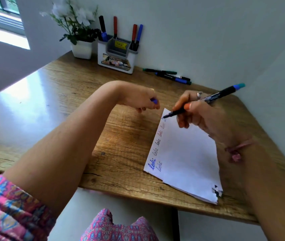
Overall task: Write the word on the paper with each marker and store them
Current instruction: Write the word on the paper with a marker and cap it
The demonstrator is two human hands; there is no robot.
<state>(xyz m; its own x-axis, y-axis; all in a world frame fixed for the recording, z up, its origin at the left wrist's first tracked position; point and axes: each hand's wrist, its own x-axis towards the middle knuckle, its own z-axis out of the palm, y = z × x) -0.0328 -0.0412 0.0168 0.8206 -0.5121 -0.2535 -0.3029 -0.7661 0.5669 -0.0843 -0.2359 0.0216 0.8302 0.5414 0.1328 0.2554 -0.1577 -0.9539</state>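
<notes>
Right hand (195, 113) pinching blue marker (207, 100), tip touching far left corner of paper (187, 153). Left hand (138, 100) curled round blue cap (153, 101), resting on desk (68, 105). Advisable: steady sheet, light pressure, word kept in line; organizer (115, 56) far behind.
</notes>
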